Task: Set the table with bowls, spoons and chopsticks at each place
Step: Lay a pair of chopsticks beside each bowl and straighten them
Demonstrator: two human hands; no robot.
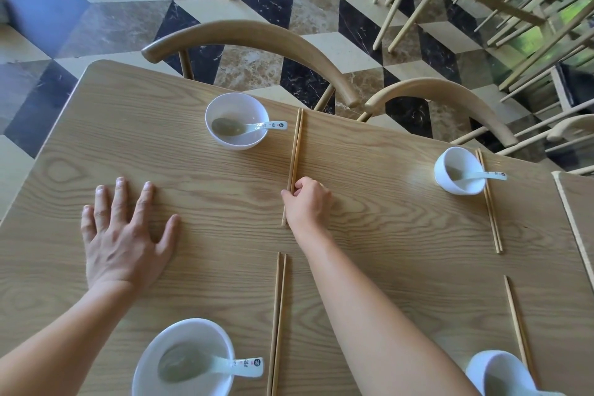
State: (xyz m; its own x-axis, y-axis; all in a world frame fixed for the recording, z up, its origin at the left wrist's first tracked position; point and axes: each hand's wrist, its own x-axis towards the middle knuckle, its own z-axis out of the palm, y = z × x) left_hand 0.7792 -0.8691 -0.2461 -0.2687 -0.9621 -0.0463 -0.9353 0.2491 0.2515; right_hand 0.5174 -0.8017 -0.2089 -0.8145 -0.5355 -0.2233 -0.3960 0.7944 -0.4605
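**Chopsticks at far-left place nearly set**

Grip first: right hand is curled around the near end of a pair of light wooden chopsticks, fingers pinching them where they lie on the pale wood-grain table. We read this as final alignment. The pair lies just right of the far white round ceramic bowl, which holds a white ceramic soup spoon. Left hand lies flat on the table, fingers spread, holding nothing.

Status: four places visible, each with bowl and chopsticks; three show spoons. We can't confirm a spoon in the near-right bowl, which is cropped. Little left, by our judgement.
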